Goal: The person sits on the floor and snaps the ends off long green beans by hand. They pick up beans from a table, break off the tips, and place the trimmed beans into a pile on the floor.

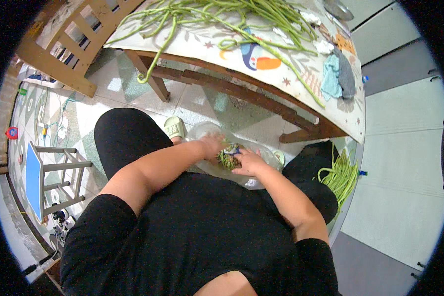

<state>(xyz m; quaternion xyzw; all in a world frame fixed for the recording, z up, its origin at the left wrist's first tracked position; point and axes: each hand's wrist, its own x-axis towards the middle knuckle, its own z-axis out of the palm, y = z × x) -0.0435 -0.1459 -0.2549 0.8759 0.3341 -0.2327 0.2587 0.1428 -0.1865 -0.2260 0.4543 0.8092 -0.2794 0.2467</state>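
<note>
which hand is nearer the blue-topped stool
Left. The left hand is at the clear plastic, right of the blue-topped stool; the right hand, also at the clear plastic, is farther right.

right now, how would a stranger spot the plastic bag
Start at the patterned table, then look below its near edge. The left hand and right hand touch the bag; unlike the pale slipper to its left, it is see-through, with green scraps inside.
</note>
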